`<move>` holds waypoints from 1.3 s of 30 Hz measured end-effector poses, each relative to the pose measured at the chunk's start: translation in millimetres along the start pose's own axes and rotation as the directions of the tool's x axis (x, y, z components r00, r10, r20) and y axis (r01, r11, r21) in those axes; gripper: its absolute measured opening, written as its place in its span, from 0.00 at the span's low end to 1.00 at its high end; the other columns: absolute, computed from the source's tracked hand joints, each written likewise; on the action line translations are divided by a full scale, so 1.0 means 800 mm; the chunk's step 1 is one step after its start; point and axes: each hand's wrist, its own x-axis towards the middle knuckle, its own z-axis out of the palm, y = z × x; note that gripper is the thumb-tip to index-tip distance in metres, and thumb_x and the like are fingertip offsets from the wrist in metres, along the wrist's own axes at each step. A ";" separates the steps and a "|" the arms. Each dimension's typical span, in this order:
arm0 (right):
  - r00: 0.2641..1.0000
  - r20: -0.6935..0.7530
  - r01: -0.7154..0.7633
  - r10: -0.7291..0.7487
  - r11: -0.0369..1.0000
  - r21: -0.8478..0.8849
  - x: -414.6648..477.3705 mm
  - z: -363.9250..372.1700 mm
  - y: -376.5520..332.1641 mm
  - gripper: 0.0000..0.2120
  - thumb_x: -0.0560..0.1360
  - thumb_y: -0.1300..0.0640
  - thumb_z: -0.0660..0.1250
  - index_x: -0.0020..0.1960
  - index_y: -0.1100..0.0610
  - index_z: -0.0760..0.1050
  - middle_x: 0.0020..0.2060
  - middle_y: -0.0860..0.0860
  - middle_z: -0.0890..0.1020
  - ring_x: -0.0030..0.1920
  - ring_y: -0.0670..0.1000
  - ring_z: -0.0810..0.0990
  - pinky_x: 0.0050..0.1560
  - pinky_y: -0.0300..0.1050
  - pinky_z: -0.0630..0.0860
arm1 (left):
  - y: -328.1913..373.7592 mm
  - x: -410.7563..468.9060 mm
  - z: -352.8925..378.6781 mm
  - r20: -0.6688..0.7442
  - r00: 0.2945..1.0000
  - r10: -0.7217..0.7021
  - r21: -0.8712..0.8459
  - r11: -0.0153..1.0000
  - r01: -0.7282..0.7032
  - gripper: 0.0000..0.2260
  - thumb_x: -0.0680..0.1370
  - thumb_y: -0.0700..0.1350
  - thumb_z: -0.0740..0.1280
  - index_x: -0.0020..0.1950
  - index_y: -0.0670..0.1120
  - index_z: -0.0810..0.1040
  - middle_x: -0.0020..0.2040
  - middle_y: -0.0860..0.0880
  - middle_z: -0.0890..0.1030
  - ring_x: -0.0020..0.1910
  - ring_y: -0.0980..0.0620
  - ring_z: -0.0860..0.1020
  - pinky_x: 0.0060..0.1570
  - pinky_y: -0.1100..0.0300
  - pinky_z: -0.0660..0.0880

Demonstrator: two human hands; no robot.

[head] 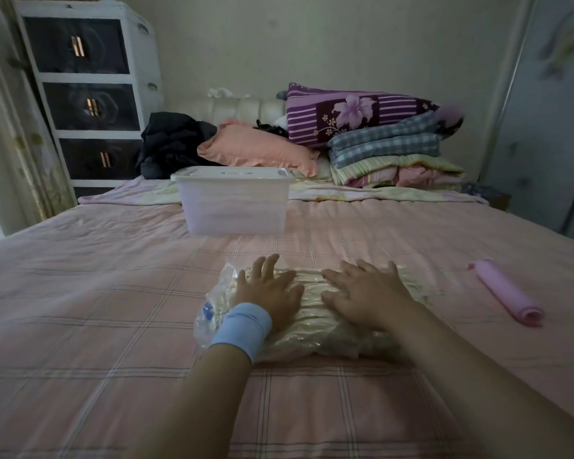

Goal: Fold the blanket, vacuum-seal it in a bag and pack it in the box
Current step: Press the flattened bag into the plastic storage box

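Note:
A clear vacuum bag (312, 329) with a folded cream blanket inside lies on the pink checked bed, right in front of me. A blue valve (207, 309) shows at the bag's left end. My left hand (269, 293), with a light blue wristband, presses flat on the left half of the bag. On the right half my right hand (365, 293) presses down with spread fingers. The translucent plastic box (234, 202) stands farther back on the bed with its lid on.
A rolled pink cloth (507, 294) lies on the bed to the right. Pillows and folded quilts (378, 144) are stacked at the headboard, with dark clothes (169, 144) beside them. A white drawer unit (87, 94) stands at the back left.

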 end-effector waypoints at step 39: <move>0.977 -0.163 0.158 -0.140 0.982 0.104 0.266 -0.124 -0.009 0.29 0.80 0.50 0.63 0.78 0.51 0.58 0.78 0.51 0.61 0.75 0.55 0.62 0.69 0.57 0.65 | -0.071 0.250 -0.129 -0.090 0.995 -0.049 0.117 0.991 0.060 0.23 0.80 0.56 0.59 0.74 0.53 0.62 0.70 0.50 0.70 0.68 0.45 0.69 0.65 0.48 0.68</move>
